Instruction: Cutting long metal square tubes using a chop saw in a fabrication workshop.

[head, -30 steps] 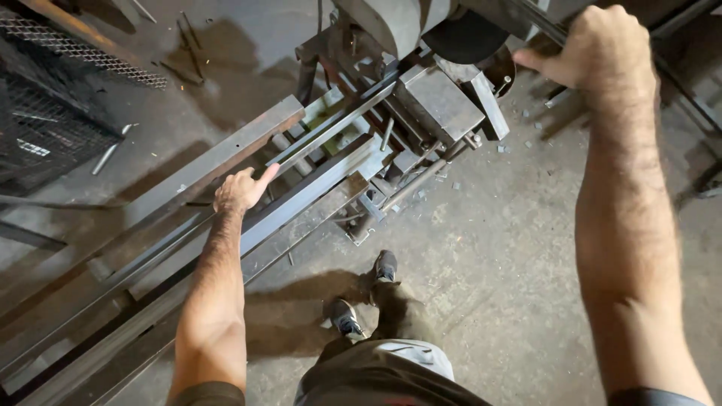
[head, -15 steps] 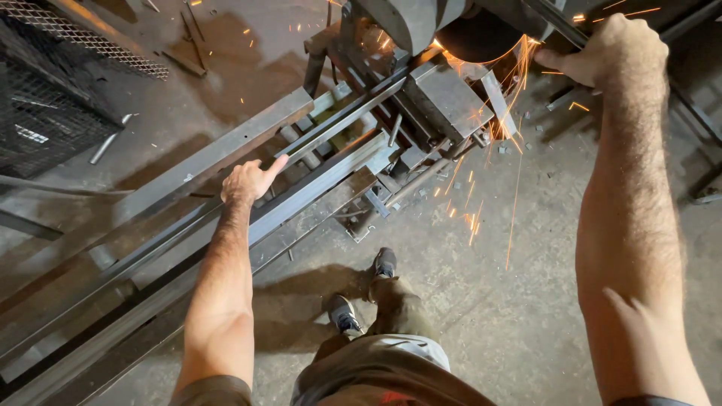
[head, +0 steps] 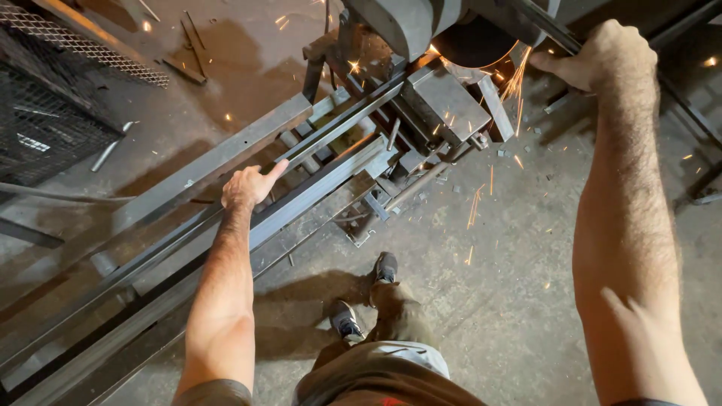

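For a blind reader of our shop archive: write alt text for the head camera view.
A person's right hand grips the handle of a chop saw whose blade throws orange sparks, while the left hand presses on long steel bars feeding into the saw's vise. Below, dark shoes stand on a concrete floor.

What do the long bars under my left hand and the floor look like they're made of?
The long bars beneath the left hand look like bare steel: dull grey, unpainted, straight-edged, and orange sparks fly where the saw meets them. The right hand grips the saw's handle. The floor looks like concrete: matte grey, stained, with faint cracks.
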